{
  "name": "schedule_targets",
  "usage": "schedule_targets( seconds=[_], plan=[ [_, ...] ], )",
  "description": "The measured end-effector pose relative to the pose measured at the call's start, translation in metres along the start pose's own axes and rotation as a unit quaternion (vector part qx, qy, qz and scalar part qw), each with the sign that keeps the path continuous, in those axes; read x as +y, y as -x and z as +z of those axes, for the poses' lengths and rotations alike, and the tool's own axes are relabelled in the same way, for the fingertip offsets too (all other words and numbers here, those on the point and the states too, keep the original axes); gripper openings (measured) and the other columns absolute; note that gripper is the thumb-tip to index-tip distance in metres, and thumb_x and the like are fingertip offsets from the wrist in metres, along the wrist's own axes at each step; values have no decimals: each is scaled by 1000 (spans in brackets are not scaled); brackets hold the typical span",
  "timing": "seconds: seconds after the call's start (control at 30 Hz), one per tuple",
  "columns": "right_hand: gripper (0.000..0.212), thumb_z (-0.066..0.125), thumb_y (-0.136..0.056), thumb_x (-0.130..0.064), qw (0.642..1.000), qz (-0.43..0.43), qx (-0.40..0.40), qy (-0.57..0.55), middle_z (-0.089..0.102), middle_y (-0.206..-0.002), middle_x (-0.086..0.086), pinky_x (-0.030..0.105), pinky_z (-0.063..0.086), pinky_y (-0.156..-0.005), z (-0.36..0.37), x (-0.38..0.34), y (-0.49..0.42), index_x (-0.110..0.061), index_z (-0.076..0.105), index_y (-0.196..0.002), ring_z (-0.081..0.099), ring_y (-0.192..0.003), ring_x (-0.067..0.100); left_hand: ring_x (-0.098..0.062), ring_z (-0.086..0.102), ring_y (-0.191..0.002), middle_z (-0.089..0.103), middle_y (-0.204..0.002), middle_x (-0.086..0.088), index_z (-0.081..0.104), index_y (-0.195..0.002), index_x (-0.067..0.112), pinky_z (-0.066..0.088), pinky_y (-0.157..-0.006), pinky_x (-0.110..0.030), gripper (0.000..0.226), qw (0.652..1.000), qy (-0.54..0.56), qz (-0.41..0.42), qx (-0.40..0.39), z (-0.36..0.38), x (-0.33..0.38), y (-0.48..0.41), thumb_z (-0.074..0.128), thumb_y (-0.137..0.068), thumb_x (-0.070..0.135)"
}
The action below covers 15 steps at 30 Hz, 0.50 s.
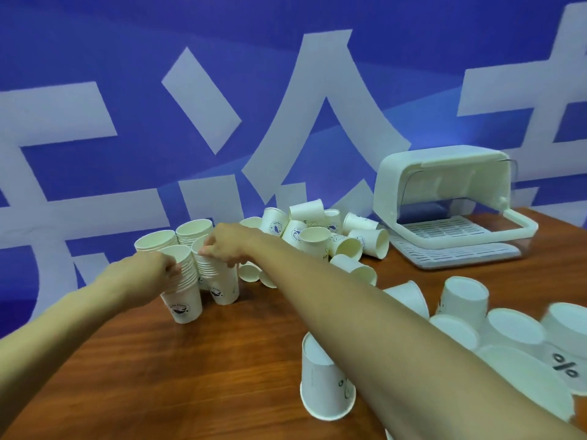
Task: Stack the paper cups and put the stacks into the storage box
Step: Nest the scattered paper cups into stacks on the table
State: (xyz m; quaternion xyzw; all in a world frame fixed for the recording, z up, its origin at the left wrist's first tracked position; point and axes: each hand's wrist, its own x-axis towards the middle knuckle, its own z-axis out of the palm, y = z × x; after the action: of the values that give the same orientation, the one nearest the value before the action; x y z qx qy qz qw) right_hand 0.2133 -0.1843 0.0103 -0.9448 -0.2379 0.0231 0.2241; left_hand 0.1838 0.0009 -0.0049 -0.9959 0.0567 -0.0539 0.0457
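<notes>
Left hand (157, 265) grips one cup stack (182, 300). Right hand (227, 246) grips the adjacent stack (222, 287); box (397, 179) stands open.

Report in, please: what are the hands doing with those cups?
Left hand grips front-left stack, right hand grips front-right stack. Both upright on table. Box open, no cups seen inside. Loose cups lie between stacks and box.

A wood-grain worktop (158, 360) stands against a blue printed backdrop (95, 42) filling the upper frame. Its oversized white characters (320, 68) suggest an exhibition stand or a staged recording room; which of the two cannot be told. White paper cups (314, 238) crowd the surface, with a white storage box (444, 173) at centre right.
</notes>
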Motion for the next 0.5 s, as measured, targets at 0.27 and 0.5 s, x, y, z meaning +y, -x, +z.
schedule_targets(
  seconds=[0.27, 0.5],
  plan=[
    [21, 54, -93, -29, 987, 1, 159, -24, 74, -95, 2, 39, 62, -65, -79, 36, 56, -20, 72, -99, 72, -68, 17, -15, 63, -93, 69, -107, 13, 62, -111, 38, 40, -60, -29, 22, 979, -34, 86, 183, -51, 76, 14, 48, -95, 47],
    [20, 61, -91, -28, 986, 154, 62, -15, 75, -96, 1, 30, 60, -61, -105, 141, 128, -14, 74, -100, 73, -81, 19, -20, 60, -106, 59, -126, 9, 54, -130, 35, 37, -64, -30, 36, 934, -131, 308, 125, -21, 197, -19, 53, -95, 27]
  ],
)
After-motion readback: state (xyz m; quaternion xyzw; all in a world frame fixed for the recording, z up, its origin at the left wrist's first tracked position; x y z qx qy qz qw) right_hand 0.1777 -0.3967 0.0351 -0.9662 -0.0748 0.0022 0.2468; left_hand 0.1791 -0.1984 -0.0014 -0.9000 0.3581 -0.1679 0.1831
